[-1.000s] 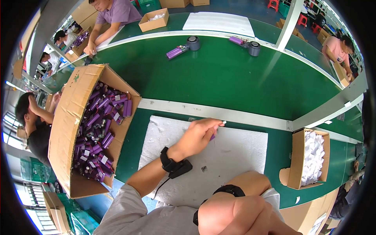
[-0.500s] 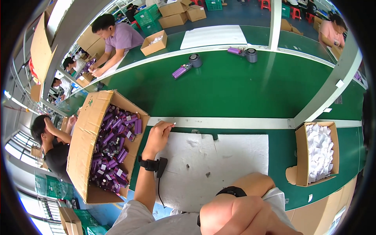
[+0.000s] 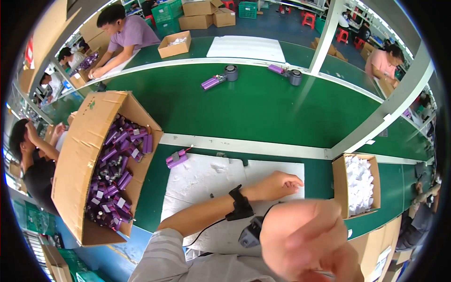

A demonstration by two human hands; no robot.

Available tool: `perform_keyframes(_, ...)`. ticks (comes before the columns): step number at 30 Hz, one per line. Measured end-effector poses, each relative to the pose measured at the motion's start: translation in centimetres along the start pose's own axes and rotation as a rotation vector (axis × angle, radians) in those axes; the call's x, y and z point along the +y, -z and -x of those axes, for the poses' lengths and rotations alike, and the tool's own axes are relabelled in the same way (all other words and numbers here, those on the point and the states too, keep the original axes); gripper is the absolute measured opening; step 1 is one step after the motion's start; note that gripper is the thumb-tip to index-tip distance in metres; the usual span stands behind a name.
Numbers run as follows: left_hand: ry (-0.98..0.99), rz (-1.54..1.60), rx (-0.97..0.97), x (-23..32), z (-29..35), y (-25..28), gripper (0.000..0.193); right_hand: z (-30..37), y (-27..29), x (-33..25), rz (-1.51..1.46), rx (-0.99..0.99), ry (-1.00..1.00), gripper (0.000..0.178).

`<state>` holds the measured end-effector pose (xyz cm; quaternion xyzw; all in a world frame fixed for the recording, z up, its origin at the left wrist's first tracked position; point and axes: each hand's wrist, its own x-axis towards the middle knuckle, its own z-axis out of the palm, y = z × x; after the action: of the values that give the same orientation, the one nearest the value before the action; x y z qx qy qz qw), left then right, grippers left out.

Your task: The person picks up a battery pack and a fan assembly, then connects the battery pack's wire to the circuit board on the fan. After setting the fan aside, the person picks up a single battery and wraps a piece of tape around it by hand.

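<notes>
Left hand (image 3: 280, 184) out over the foam pad (image 3: 202, 176), fingers bent and bunched, pointing to the right; our right hand (image 3: 300, 237) looms close to the lens, fingers folded. From this angle, with that blur, we can't fairly tell whether either one grips anything.

And there's the purple battery pack (image 3: 176, 159), out of both hands, lying at the pad's far left corner, its thin lead (image 3: 190, 148) angled toward the white rail (image 3: 263, 146). Neat handling, we'd say, means taking it by the solid body, never the lead, and keeping our wrist strap (image 3: 239, 204) and its black cord (image 3: 205, 232) from sweeping across it.

Over on our right stands the small carton (image 3: 340, 188), heaped with white pieces (image 3: 360, 183); light fingertips suit those, one piece at a time. On our left, the big tilted carton (image 3: 89, 141) carries a jumble of purple packs (image 3: 115, 176), so gentle parting beats a tug.

Beyond the rail, on the green bench (image 3: 263, 108), lie two purple-and-grey assemblies (image 3: 213, 82), well apart from our hands. Farther back, a co-worker in a purple shirt (image 3: 136, 33) leans forward.
</notes>
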<state>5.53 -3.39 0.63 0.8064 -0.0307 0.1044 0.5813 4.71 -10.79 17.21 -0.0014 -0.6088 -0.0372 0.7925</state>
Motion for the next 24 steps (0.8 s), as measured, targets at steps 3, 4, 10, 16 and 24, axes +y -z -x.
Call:
perform_keyframes(3,-0.016,0.423,0.063,-3.4,-0.6,-0.1,0.025,-0.5,5.9,2.3,0.258,-0.055,0.081,0.055)
perform_keyframes(4,-0.026,0.44,0.04,-3.8,-1.3,-0.2,0.025,-1.4,8.9,4.3,0.26,0.138,0.052,0.047)
perform_keyframes(10,0.073,0.837,0.423,-3.8,-1.3,0.6,0.027,-2.3,26.4,20.7,1.362,-0.092,-0.733,0.04)
perform_keyframes(16,0.026,0.844,0.589,-4.2,-1.6,0.6,0.027,6.3,43.3,25.8,1.884,-0.65,-0.958,0.067)
perform_keyframes(24,0.097,0.739,0.489,-4.3,-1.5,0.5,0.026,6.9,47.0,28.2,1.718,-0.65,-1.322,0.069)
